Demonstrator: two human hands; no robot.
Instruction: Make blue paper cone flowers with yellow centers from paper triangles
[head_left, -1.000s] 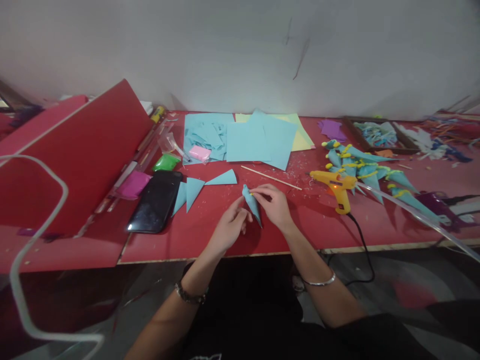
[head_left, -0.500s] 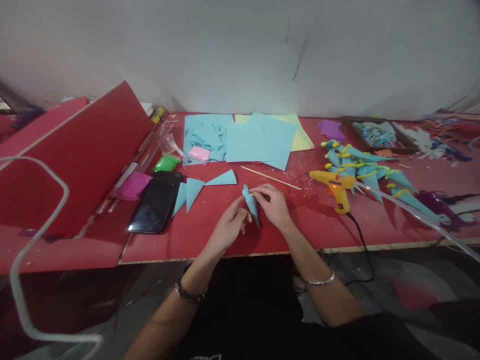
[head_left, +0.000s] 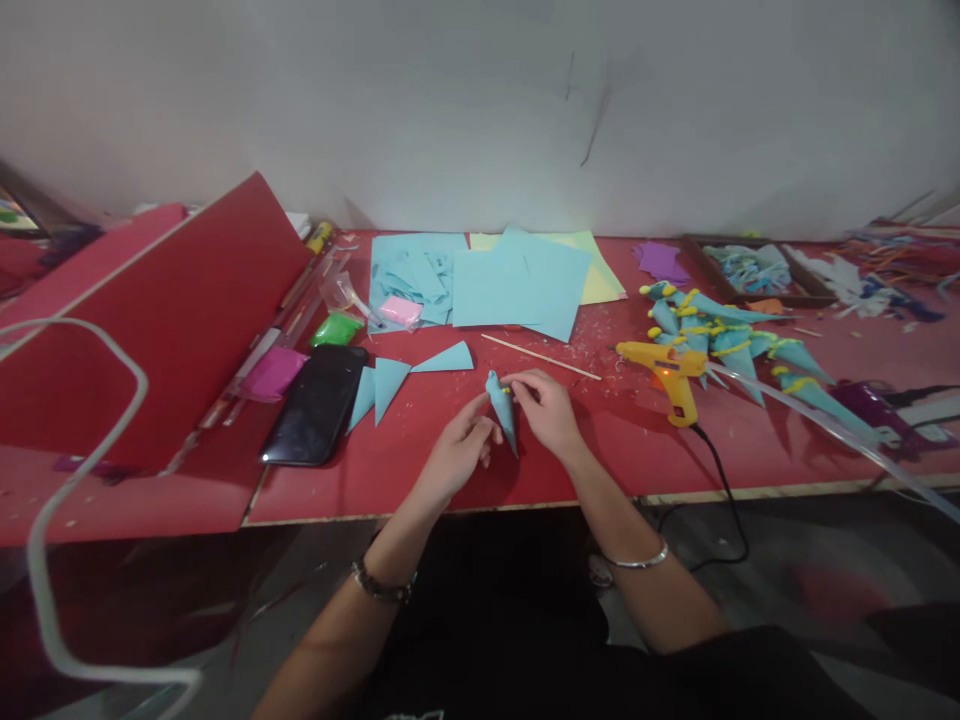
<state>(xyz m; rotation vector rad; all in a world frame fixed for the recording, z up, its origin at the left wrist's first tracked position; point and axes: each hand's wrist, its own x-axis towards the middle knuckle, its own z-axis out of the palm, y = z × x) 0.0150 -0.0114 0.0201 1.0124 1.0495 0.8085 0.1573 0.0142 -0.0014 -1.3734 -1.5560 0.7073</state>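
Note:
A small blue paper cone (head_left: 502, 412) with a rounded top and bits of yellow on its right side stands between my hands, its narrow tip toward me. My left hand (head_left: 463, 445) is at the cone's left side, fingers curled, fingertips at its upper edge. On the other side, my right hand (head_left: 546, 408) has thumb and forefinger close together by the yellow bits; whether they pinch anything is too small to tell. Blue paper triangles (head_left: 391, 386) lie left of the hands. A thin wooden stick (head_left: 540, 357) rests behind them.
A yellow glue gun (head_left: 667, 372) with a cord stands at right, before a pile of blue cones with yellow trim (head_left: 739, 345). A black phone (head_left: 315, 405), a green packet (head_left: 335, 328) and a red board (head_left: 172, 320) are at left. Blue sheets (head_left: 495, 287) lie behind.
The blue cone has turned slightly between my fingers, and its yellow bits sit a little differently. My hands have hardly moved; the whole view has shifted slightly.

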